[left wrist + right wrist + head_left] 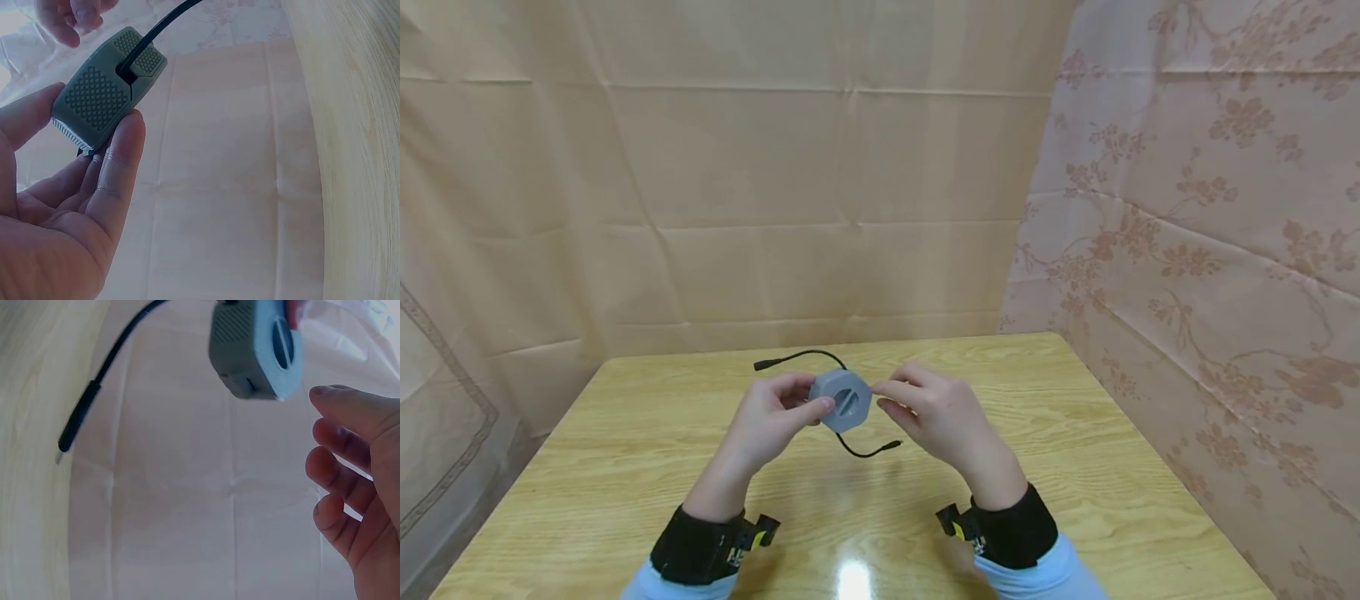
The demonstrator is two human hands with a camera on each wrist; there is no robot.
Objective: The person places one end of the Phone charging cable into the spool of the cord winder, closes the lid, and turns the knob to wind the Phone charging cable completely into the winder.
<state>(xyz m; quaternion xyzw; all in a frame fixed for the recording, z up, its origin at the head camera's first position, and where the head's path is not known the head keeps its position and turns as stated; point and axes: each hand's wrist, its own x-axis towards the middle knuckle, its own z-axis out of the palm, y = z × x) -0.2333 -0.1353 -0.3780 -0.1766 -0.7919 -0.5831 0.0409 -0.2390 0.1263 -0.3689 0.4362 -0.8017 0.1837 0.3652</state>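
Note:
A grey hexagonal cable winder point(833, 385) is held up over the table, its round recessed knob facing me. My left hand point(771, 417) grips its left side, thumb on the face and fingers behind. In the left wrist view the winder point(97, 94) shows textured sides, with a black cable point(156, 31) coming out of a slot. One cable end with a black connector point(767, 364) sticks out at the upper left; the other, a plug point(891, 446), curves out below. My right hand point(936, 412), fingers loosely bent, is just right of the winder; the right wrist view point(356, 456) shows a gap between them.
The light wooden table point(625, 467) spreads beneath both hands. Behind it hangs a beige curtain point(737, 208), and on the right a floral cloth point(1210, 250). Black bands with small cameras point(700, 546) sit on both wrists.

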